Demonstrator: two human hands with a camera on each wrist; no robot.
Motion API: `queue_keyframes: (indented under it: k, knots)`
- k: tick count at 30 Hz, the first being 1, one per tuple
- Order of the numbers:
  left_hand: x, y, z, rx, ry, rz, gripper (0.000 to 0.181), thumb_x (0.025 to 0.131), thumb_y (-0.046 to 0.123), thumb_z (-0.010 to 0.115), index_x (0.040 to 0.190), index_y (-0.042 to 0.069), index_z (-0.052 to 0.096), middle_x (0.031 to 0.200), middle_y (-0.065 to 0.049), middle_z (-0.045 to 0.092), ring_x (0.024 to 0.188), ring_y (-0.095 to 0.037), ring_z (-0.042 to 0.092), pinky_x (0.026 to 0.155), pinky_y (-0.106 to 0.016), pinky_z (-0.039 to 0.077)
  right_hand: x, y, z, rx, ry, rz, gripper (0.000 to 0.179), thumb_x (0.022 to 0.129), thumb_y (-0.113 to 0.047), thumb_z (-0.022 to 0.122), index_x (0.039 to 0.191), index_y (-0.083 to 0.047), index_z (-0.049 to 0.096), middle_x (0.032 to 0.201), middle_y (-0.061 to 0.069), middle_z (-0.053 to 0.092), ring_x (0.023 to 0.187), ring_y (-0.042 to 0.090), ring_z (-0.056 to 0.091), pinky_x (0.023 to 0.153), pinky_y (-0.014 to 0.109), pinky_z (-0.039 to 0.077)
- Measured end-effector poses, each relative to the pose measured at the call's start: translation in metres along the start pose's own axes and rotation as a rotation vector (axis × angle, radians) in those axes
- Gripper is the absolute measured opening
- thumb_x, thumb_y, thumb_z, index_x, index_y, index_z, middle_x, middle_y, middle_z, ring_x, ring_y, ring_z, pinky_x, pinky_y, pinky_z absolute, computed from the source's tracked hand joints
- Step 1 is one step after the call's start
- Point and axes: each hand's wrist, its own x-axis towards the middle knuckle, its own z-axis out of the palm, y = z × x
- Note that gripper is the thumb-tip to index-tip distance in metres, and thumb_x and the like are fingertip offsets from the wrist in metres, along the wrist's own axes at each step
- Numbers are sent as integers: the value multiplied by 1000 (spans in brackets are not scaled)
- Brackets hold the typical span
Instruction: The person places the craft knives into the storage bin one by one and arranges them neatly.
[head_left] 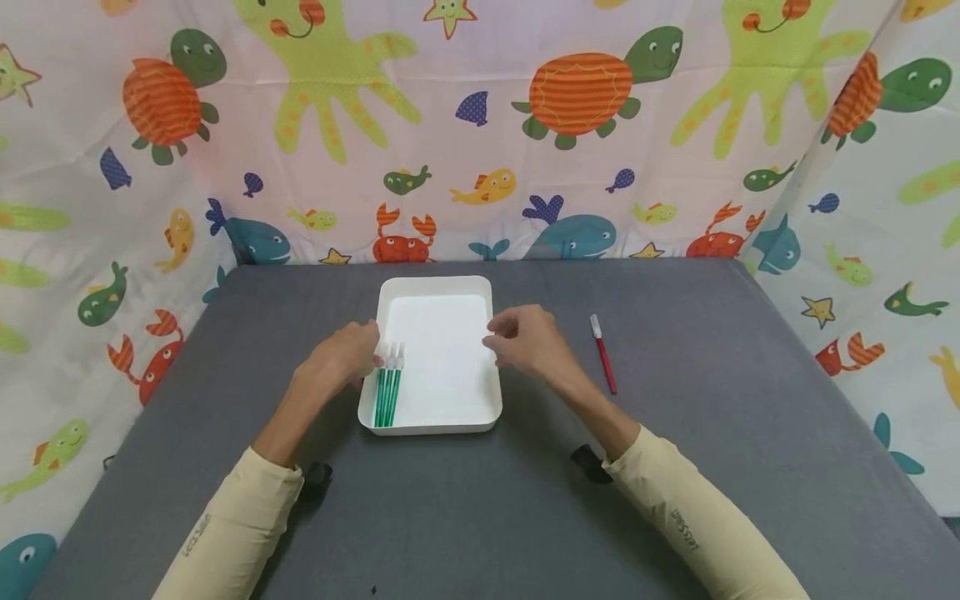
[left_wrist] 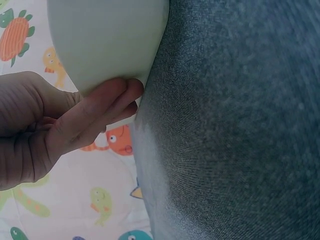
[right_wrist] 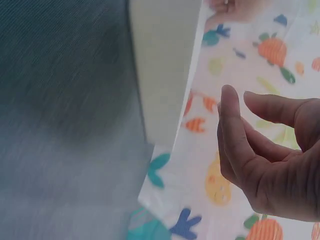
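A white rectangular tray [head_left: 450, 367] lies on the grey table. Along its left inner side lie three slim green pens [head_left: 387, 398] with pale caps, side by side. My left hand [head_left: 347, 353] holds the tray's left side; in the left wrist view its fingers [left_wrist: 107, 97] press the outer wall, while the thumb is mostly hidden. Beside the right rim is my right hand [head_left: 531, 340], its fingers bent and thumb apart from them. The right wrist view shows this hand [right_wrist: 270, 155] holding nothing, with a gap to the tray wall [right_wrist: 167, 75].
A red pen [head_left: 604, 357] with a white cap lies on the table [head_left: 675, 400] to the right of my right hand. A patterned cloth [head_left: 480, 142] with sea animals hangs at the back and sides. Dark straps [head_left: 591, 463] sit under both wrists.
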Motion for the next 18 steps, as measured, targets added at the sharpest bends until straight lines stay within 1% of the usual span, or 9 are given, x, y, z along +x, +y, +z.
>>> queue_keyframes:
  k: [4, 6, 10, 15, 18]
  knots:
    - [0, -2, 0, -1, 1, -3, 77, 102, 14, 66, 161, -10, 22, 139, -32, 60, 79, -21, 74, 70, -30, 59, -5, 16, -21, -28, 36, 25, 32, 99, -15, 70, 126, 2, 71, 112, 20, 76, 90, 37, 80, 85, 42, 63]
    - [0, -2, 1, -7, 0, -8, 78, 102, 14, 67, 161, -9, 23, 140, -31, 59, 80, -22, 73, 71, -30, 59, -6, 26, -31, -59, 60, 38, 33, 100, -16, 69, 127, 3, 70, 114, 22, 76, 91, 37, 79, 84, 43, 63]
    - [2, -1, 1, 5, -1, -13, 78, 102, 15, 68, 161, -9, 23, 139, -31, 59, 80, -22, 74, 72, -31, 60, -7, 48, -49, -162, 98, 73, 34, 101, -15, 67, 128, 4, 69, 116, 25, 76, 91, 36, 79, 84, 44, 63]
    - [3, -1, 2, 19, 0, -16, 78, 102, 15, 67, 161, -10, 22, 141, -32, 58, 78, -21, 74, 72, -31, 60, -7, 71, -72, -299, 123, 133, 34, 100, -14, 68, 128, 5, 68, 116, 26, 76, 86, 30, 80, 86, 46, 62]
    - [1, -1, 2, 21, 3, -15, 78, 102, 15, 66, 161, -11, 22, 142, -33, 58, 78, -21, 74, 72, -31, 60, -6, 80, -84, -341, 146, 167, 34, 99, -13, 69, 126, 7, 68, 114, 26, 76, 80, 26, 78, 82, 44, 62]
